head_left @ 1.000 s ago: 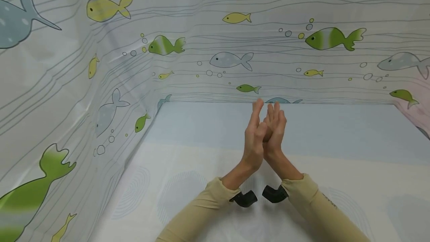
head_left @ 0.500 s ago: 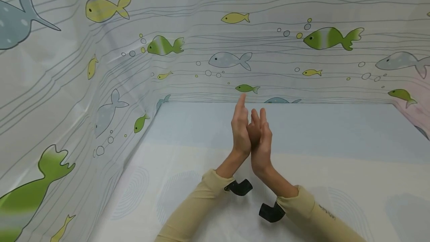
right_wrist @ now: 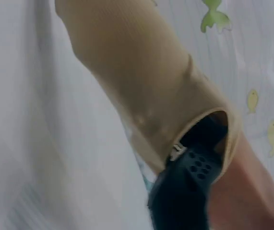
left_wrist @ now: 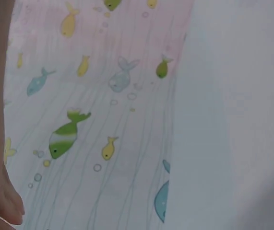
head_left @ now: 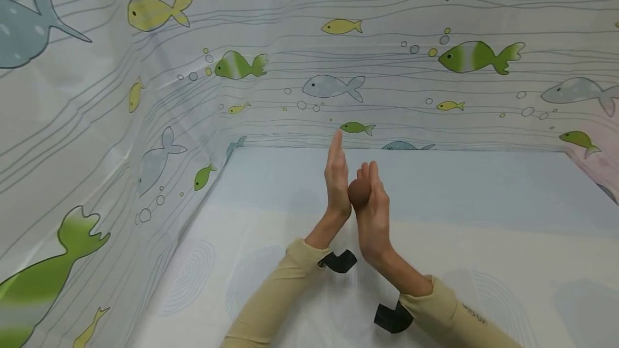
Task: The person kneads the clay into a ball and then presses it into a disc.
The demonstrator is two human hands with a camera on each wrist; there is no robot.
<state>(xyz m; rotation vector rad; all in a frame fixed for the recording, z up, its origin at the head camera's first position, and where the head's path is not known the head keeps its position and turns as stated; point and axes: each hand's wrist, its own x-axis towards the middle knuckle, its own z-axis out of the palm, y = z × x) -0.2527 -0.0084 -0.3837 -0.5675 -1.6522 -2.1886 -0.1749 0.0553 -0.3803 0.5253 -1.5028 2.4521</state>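
Observation:
A smooth brown ball (head_left: 359, 192) sits between the two upright palms in the head view. My left hand (head_left: 337, 179) has straight fingers pointing up, its palm at the ball's left side. The right hand (head_left: 376, 216) is a little lower, fingers extended, palm and fingers against the ball's right side. Part of a hand (left_wrist: 0, 196) shows along the left edge of the left wrist view; the ball is out of sight there. A beige sleeve (right_wrist: 141, 81) with a black wrist device (right_wrist: 184, 191) fills much of the right wrist view.
A white table surface (head_left: 290, 278) with pale blue circles and a light blue band lies under the hands. Fish-printed curtains (head_left: 271, 31) enclose the back and left side. Black wrist devices (head_left: 338, 261) hang below both cuffs.
Both hands have shifted left. The left hand has risen slightly while the right has dropped lower. The ball, mostly covered a second ago, now shows clearly between the palms.

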